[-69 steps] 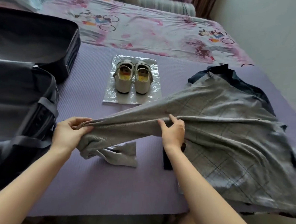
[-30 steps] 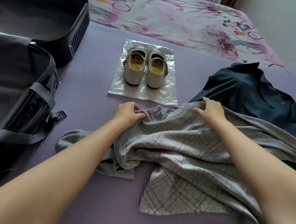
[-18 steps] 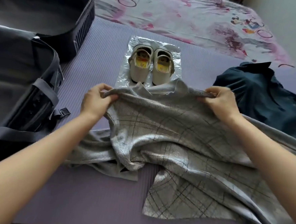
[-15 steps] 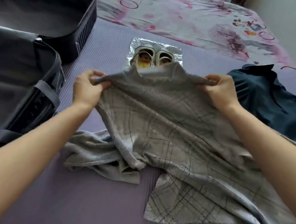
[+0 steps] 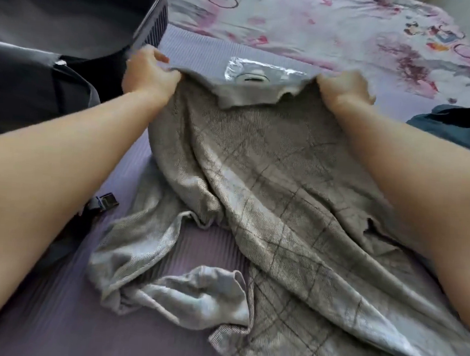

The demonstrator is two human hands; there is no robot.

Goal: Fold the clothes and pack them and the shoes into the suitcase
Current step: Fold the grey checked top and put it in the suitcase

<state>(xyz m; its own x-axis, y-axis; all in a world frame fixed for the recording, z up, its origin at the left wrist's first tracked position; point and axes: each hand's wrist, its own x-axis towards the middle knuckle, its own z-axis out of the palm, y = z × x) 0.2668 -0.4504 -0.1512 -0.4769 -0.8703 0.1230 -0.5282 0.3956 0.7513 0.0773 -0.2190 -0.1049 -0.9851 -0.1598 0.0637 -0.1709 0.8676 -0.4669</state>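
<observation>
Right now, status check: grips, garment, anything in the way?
Left grip and right grip both hold the grey checked garment by its top edge, lifted. Rest of it rumpled on the purple mat. Behind it, shoes mostly hidden; suitcase open, left.

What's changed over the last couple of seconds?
The left hand and right hand released the sleeve, pulled the grey shirt off the blue garment, gripped its top edge and raised it, hiding most of the shoes. Suitcase, shoes, blue garment stayed put.
</observation>
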